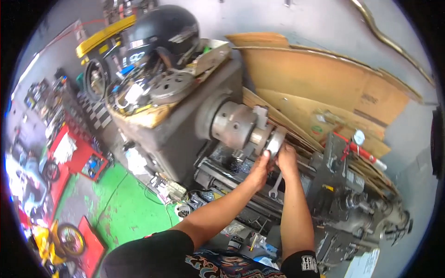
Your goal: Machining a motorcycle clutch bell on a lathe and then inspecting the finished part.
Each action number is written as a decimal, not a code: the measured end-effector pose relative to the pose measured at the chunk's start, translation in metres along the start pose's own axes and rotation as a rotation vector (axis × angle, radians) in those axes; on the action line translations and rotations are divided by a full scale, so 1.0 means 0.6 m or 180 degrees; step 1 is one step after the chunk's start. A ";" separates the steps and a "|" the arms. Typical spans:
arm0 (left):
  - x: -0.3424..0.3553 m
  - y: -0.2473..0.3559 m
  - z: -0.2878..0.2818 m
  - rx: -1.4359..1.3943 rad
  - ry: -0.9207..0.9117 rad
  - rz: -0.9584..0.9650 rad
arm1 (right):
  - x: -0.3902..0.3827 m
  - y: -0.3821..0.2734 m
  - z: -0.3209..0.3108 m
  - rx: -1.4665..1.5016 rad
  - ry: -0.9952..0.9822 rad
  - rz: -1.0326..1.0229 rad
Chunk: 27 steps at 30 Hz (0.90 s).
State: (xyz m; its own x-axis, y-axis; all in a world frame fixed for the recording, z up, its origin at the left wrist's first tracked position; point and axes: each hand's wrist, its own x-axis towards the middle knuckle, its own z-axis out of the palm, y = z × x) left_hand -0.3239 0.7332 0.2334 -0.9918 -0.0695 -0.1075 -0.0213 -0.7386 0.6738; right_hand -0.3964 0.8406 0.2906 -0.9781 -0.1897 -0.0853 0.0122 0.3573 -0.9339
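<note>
Handwork at a metal lathe, with clock directions read from the metal ring (pixel 276 140) between the two hands. The open carton (pixel 216 58) at 11 o'clock, on top of the headstock (pixel 169 150), holds a green item and others too blurred to name; a perforated metal disc (pixel 174 86) and a black helmet (pixel 168 30) rest beside it. At 9 o'clock, well apart, a red stand (pixel 74 160) bears a crumpled white sheet or cloth. Upright cardboard sheets (pixel 324 74) bound the work from 12 to 2 o'clock; near 3 o'clock stands a round dial gauge (pixel 359 136). Open room lies over the green floor (pixel 132 215) at 8 o'clock, beyond the headstock. The ring sits at the outer end of the piece projecting from the chuck (pixel 234 124); its axis runs from 10 to 4 o'clock, the flat face toward 4. The left hand (pixel 259 173) grasps its rim, thumb uppermost; the right hand (pixel 286 160) curls around the opposite edge, fingertips partly hidden. An open-end spanner (pixel 276 187) lies at 6 o'clock, between the forearms.
</note>
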 end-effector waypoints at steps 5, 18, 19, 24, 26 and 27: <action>0.008 -0.013 -0.033 0.0525 0.0310 0.0697 | -0.024 -0.038 0.063 0.0205 0.1247 -0.2481; 0.023 0.012 -0.012 0.0191 -0.0615 0.0348 | -0.017 -0.050 -0.048 0.1660 -0.1318 -0.0152; 0.019 0.016 -0.012 0.0112 -0.0768 0.0222 | -0.016 -0.047 -0.055 0.2080 -0.1980 0.0555; 0.010 -0.006 0.002 0.0099 -0.0119 0.0586 | -0.021 -0.013 0.035 0.0801 0.0545 -0.1896; 0.014 -0.005 -0.021 0.0154 -0.0195 0.0486 | -0.021 -0.025 0.017 0.0982 -0.0014 -0.1448; 0.017 -0.006 -0.037 0.0205 -0.0299 0.0354 | -0.023 -0.034 -0.004 0.1133 -0.0529 -0.0979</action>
State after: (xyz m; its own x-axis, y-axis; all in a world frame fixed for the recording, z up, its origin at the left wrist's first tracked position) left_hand -0.3311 0.7205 0.2136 -0.9958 -0.0833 0.0373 0.0844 -0.6851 0.7235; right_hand -0.3833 0.8380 0.3117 -0.9015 -0.3909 0.1857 -0.1733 -0.0669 -0.9826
